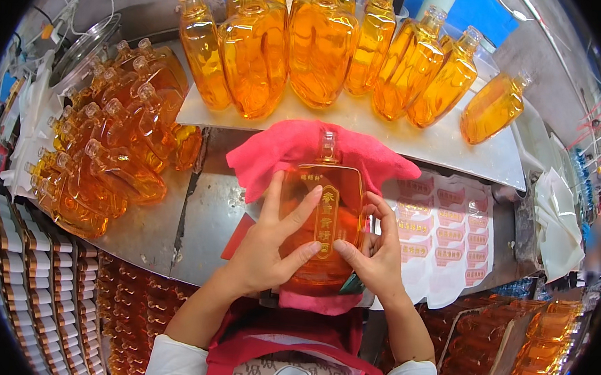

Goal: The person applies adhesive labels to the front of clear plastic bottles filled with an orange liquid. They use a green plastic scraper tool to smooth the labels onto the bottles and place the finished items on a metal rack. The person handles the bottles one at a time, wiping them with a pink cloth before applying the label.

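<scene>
A flat, broad glass bottle (pixel 295 271) of amber liquid rests on a pink cloth (pixel 268 154) in front of me, its neck pointing away. On its face is a clear label (pixel 327 221) with a gold-edged panel. My left hand (pixel 272 238) holds the bottle's left side, index finger and thumb spread over the label. My right hand (pixel 378 252) grips the right side, thumb on the label's lower edge and fingers curled round the edge. Below that hand shows a dark green flat piece (pixel 353 284); whether the hand holds it I cannot tell.
Several filled bottles (pixel 254 59) stand along the raised metal shelf (pixel 415 136) beyond the cloth. More amber bottles (pixel 118 147) crowd the left. A label sheet (pixel 444 232) lies at the right. Racks of bottles (pixel 139 308) and stacked white pieces (pixel 36 273) sit below the bench's near edge.
</scene>
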Action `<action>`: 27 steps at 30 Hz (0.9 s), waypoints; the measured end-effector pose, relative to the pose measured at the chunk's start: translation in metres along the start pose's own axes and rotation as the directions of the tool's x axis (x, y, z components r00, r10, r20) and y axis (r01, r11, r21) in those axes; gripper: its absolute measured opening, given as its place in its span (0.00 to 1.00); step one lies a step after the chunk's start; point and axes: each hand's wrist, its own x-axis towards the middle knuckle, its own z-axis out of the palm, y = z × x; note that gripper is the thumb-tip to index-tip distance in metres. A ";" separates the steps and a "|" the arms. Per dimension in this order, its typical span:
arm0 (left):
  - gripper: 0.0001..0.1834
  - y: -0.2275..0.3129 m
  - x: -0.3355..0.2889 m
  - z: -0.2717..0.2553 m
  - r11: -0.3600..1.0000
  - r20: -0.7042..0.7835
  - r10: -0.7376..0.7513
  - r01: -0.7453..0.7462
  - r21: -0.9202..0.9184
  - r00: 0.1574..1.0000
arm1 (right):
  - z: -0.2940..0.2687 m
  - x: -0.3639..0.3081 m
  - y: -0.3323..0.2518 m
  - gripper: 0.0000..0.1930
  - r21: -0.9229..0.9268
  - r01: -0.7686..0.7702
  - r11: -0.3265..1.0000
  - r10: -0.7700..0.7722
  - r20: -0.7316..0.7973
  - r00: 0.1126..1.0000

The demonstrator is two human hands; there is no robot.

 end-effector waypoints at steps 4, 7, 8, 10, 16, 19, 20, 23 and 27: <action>0.39 -0.002 0.002 0.002 0.998 -0.006 0.020 -0.020 0.060 1.000 | 0.001 0.000 0.000 0.46 -0.004 -0.011 1.000 0.011 -0.008 1.000; 0.40 -0.003 0.001 0.001 0.995 -0.017 0.031 -0.029 0.093 0.999 | 0.002 0.001 -0.001 0.46 -0.023 -0.012 1.000 0.012 0.002 1.000; 0.40 -0.002 0.001 0.001 0.996 -0.015 0.018 -0.016 0.087 1.000 | 0.002 0.001 -0.001 0.45 -0.007 -0.010 1.000 0.010 -0.001 1.000; 0.40 0.000 0.001 0.000 0.997 -0.009 -0.009 0.010 0.075 1.000 | 0.003 0.001 0.001 0.44 0.024 -0.004 1.000 0.004 -0.006 1.000; 0.40 -0.005 0.002 0.003 0.995 -0.046 0.066 -0.063 0.072 0.997 | -0.056 0.009 0.042 0.21 0.623 -0.366 0.691 0.352 0.152 0.923; 0.40 -0.004 0.000 0.002 0.997 -0.046 0.027 -0.023 0.075 0.999 | -0.065 0.007 0.029 0.18 0.651 -0.564 0.509 0.566 0.241 0.789; 0.40 -0.003 0.000 0.001 0.999 -0.033 -0.007 0.009 0.042 0.999 | -0.060 0.005 0.027 0.16 0.581 -0.480 0.657 0.533 0.092 0.841; 0.39 0.000 0.000 -0.001 0.997 -0.009 -0.066 0.066 -0.026 0.998 | -0.063 0.008 -0.012 0.27 0.446 -0.311 0.839 0.270 0.153 0.950; 0.39 -0.002 0.000 0.001 0.998 -0.030 -0.049 0.048 -0.029 0.998 | -0.039 0.010 -0.047 0.31 0.295 -0.130 0.947 0.076 0.189 0.979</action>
